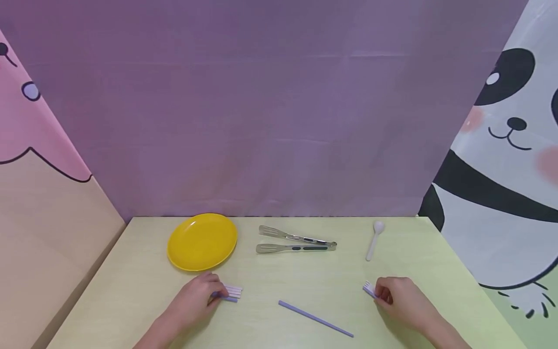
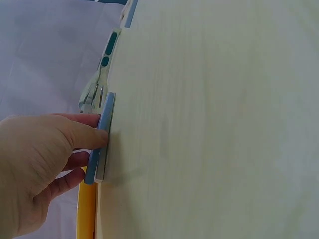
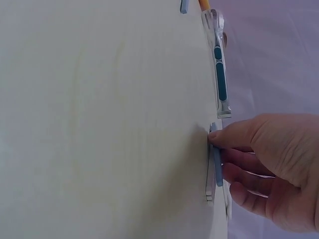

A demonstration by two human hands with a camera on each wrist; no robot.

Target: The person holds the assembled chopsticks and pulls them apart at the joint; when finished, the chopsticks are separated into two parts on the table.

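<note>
At the front left, my left hand [image 1: 198, 296] pinches a short purple stick [image 2: 98, 149] between thumb and fingers. Several pale pink sticks [image 1: 234, 290] lie side by side against it, partly hidden by the fingers. On the right, my right hand [image 1: 403, 300] holds another short purple stick [image 3: 218, 167], its thumb pressing near one end. A pale, several-pronged end [image 1: 368, 285] shows beside that stick; whether it is a fork or separate sticks, I cannot tell. Between the hands a long thin purple stick [image 1: 316, 318] lies slantwise on the table.
A yellow plate [image 1: 202, 242] is at the back left of the light wooden table [image 1: 270, 276]. Metal tongs [image 1: 301, 242] with dark grips lie spread at the back middle, and a white spoon [image 1: 375, 240] lies at the back right. A purple cloth [image 1: 270, 106] hangs behind.
</note>
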